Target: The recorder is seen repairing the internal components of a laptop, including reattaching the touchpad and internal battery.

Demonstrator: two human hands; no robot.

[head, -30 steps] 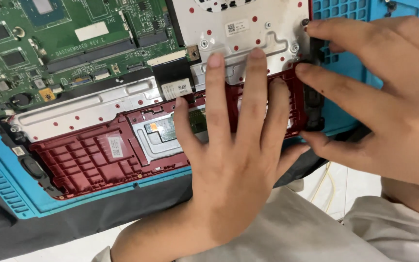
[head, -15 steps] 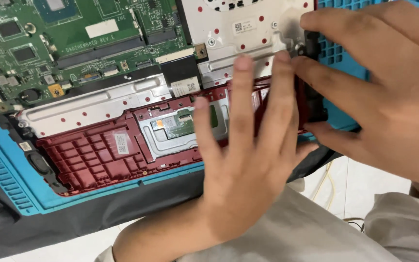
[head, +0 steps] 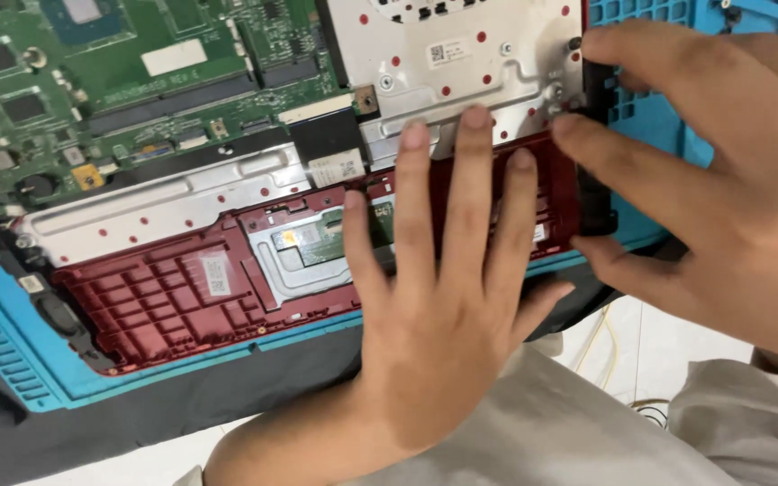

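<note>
The left hand (head: 443, 306) lies flat and released on the red laptop shell (head: 182, 297) (stiff but brittle, best held by its edges), while the right hand (head: 722, 180) pinches the black corner part (head: 594, 193).

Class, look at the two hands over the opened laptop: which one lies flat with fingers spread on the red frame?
The left hand; the right hand grips the frame's right edge instead.

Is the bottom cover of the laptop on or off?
Off. The laptop lies with its inside bare: the green circuit board and red inner frame show. The left hand lies flat on it.
</note>
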